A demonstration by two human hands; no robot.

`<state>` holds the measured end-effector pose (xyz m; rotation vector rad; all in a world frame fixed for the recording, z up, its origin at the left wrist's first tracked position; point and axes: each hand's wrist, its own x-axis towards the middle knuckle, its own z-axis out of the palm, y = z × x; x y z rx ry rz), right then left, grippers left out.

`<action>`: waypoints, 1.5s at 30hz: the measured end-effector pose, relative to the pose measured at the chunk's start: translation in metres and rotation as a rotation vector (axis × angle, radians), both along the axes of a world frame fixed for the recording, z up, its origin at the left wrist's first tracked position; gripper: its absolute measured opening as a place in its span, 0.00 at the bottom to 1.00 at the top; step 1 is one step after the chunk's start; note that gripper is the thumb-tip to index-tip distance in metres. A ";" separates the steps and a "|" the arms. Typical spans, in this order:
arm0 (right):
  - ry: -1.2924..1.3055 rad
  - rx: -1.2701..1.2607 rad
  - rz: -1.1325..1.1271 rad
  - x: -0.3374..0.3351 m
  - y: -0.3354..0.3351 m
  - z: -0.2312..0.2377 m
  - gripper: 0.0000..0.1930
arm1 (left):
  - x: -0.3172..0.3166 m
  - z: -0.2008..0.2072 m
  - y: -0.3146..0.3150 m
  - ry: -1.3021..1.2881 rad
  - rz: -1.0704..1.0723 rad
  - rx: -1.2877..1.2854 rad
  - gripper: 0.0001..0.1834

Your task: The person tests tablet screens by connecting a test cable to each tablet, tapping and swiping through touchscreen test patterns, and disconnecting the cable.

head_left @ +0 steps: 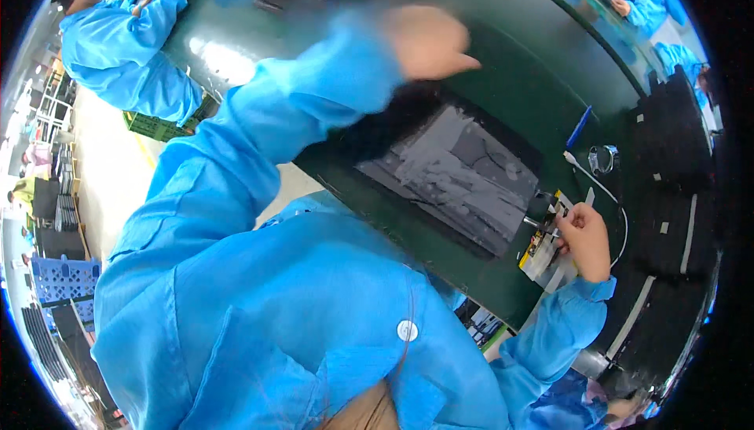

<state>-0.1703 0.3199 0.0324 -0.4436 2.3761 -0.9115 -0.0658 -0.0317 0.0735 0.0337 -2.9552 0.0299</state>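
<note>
Beyond the panel, bare green table gives open room toward the far edge; the near edge runs close along my body, and a black pile bounds the right. The panel is flat and dark with patchy grey smears. It lies just left of my right hand, pinched on a small piece, and nearer me than my blurred left hand, whose grip I cannot tell.

White glare marks the dark green table above a pale floor.
</note>
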 end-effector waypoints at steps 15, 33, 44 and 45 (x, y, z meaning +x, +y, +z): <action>0.426 0.047 0.186 0.040 -0.024 0.004 0.11 | -0.023 -0.051 0.167 0.311 -0.638 0.197 0.04; 0.459 0.015 0.169 0.047 -0.031 -0.007 0.12 | -0.030 -0.071 0.170 0.355 -0.564 0.279 0.05; 0.539 0.005 0.182 0.044 -0.027 -0.012 0.10 | -0.032 -0.082 0.171 0.516 -0.566 0.323 0.05; 0.520 -0.030 0.169 0.042 -0.026 -0.012 0.09 | -0.032 -0.083 0.171 0.534 -0.567 0.331 0.04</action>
